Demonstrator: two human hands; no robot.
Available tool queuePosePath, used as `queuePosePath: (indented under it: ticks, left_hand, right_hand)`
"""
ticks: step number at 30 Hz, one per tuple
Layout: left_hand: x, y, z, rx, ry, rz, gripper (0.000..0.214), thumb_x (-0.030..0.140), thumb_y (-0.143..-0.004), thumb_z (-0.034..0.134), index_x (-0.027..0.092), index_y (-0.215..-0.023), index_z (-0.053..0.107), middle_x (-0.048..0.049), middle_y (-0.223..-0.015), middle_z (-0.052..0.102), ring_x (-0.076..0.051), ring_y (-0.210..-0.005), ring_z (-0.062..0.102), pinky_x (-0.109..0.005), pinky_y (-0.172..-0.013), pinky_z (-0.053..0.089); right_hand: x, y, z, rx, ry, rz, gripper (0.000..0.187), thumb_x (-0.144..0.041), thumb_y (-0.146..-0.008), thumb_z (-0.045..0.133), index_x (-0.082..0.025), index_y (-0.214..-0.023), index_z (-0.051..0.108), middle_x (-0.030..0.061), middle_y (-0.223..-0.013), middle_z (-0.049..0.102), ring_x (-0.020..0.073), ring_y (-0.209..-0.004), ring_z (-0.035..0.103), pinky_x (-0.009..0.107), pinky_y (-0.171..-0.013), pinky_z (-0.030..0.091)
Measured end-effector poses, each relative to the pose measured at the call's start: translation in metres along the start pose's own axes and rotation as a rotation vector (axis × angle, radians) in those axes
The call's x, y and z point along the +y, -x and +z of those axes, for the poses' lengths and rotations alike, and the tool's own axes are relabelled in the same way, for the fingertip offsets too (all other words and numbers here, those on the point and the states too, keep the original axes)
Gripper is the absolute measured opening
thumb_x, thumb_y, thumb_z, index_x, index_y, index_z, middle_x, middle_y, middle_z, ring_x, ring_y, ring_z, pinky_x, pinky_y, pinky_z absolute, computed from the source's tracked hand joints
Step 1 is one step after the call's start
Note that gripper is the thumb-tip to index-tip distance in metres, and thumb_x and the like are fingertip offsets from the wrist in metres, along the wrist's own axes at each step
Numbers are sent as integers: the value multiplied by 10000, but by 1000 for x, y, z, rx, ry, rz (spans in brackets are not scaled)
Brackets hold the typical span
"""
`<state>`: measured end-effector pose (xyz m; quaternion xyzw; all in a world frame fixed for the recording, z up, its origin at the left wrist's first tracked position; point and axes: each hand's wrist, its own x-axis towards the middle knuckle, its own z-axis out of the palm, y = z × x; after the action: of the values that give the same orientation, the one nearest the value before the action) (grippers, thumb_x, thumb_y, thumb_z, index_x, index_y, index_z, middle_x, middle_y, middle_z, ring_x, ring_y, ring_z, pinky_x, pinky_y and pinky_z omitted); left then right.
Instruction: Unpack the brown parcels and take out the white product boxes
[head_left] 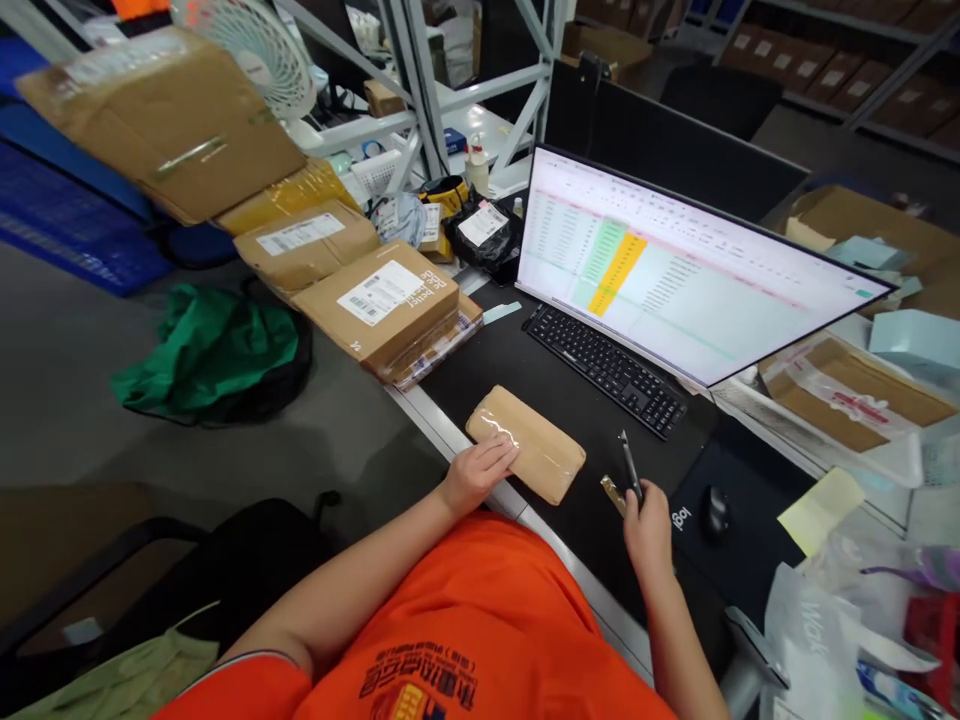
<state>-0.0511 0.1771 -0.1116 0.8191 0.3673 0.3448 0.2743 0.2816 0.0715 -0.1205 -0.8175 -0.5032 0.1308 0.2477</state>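
- The left hand (481, 472), at the centre of the lower half of the frame, holds a brown wrapped parcel (541, 452) by its near left edge, fingers together over the shiny top.
- The parcel lies slanted just below and right of the frame's centre, over the black desk mat (480, 365).
- The right hand (648, 518), right of centre in the lower half, is closed around a slim dark tool (631, 466) with a pale tip pointing up the frame; pen or cutter, I cannot tell.
- A narrow brownish strip (613, 494) shows just left of that tool, by the fingers; whether they grip it is unclear.
- Right of the right hand, a black mouse (715, 512) sits on a "logi" mouse pad (739, 550), with a pale yellow paper (821, 510) near the pad's right side.
- A black keyboard (606, 368) lies above the parcel, in front of a monitor (694, 270) showing a spreadsheet with green and orange columns.
- Left of the frame's centre, a labelled cardboard box (405, 330) rests at the desk edge, beside a black plastic mailer (487, 240).
- A green bag (214, 345) lies on the floor at mid-left.
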Motion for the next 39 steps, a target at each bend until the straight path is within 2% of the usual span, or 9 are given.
queuePosePath:
  ticks: [3, 6, 9, 14, 17, 24, 31, 35, 39]
  left_hand:
    - [0, -5, -1, -9, 66, -36, 232, 348, -943, 651, 248, -1117, 766, -73, -1157, 775, -279, -1195, 693, -539, -1134, 505]
    - [2, -8, -2, -21, 141, -67, 236, 388, -944, 642, 252, -1093, 764, -68, -1123, 776, -264, -1173, 697, -530, -1148, 492]
    - [2, -6, -1, -34, 160, -73, 254, 402, -956, 618, 244, -1093, 761, -76, -1055, 775, -259, -1138, 702, -515, -1147, 489]
    - [-7, 3, 7, 108, -36, 85, 247, 371, -987, 580, 215, -1084, 745, -53, -872, 740, -220, -974, 737, -464, -1072, 562]
    - [-12, 7, 11, 200, -184, 227, 235, 362, -995, 575, 193, -1074, 718, -26, -867, 731, -183, -910, 735, -428, -1019, 607]
    - [-16, 5, 11, 339, -315, 386, 223, 295, -957, 648, 157, -1129, 682, -46, -902, 732, -188, -950, 734, -383, -984, 632]
    - [-18, 9, 13, 179, -246, 295, 218, 325, -992, 591, 227, -1164, 682, -18, -913, 735, -179, -956, 732, -447, -1033, 609]
    - [-14, 10, 8, 131, -271, 256, 227, 370, -998, 571, 223, -1104, 709, -26, -891, 734, -187, -955, 731, -431, -1005, 622]
    - [-6, 7, 1, 63, -288, 199, 228, 371, -984, 591, 218, -1094, 719, -36, -866, 722, -202, -949, 723, -404, -958, 628]
  right_hand:
    - [-66, -28, -32, -108, -96, -141, 542, -517, -1003, 346, -110, -1236, 618, 177, -1160, 683, 287, -1084, 628, 413, -954, 479]
    - [-138, -48, -48, -414, -97, -329, 528, -476, -1044, 290, -144, -1234, 654, 115, -1053, 736, 237, -974, 678, 351, -868, 504]
    - [-194, -58, -45, -601, 87, -528, 476, -378, -1053, 308, -159, -1334, 624, 101, -1022, 759, 226, -894, 708, 327, -808, 511]
    - [-244, -66, -33, -677, 556, -757, 486, -319, -1055, 347, -237, -1511, 494, 128, -1084, 761, 259, -958, 733, 319, -776, 519]
    - [-257, -68, -34, -729, 728, -783, 518, -297, -1048, 351, -270, -1561, 418, 126, -1044, 769, 256, -921, 743, 308, -746, 521]
    - [-257, -57, -36, -710, 744, -800, 547, -217, -1017, 361, -249, -1562, 406, 131, -1073, 762, 273, -950, 741, 325, -762, 537]
    - [-258, -53, -50, -780, 865, -744, 564, -199, -1018, 335, -240, -1578, 385, 172, -1071, 753, 288, -979, 742, 338, -776, 551]
    - [-250, -43, -75, -825, 917, -702, 600, -147, -982, 375, -236, -1574, 397, 179, -1028, 756, 297, -949, 749, 335, -750, 553]
    - [-219, -27, -114, -853, 969, -600, 676, -78, -923, 401, -261, -1574, 400, 145, -960, 766, 291, -866, 758, 337, -699, 551]
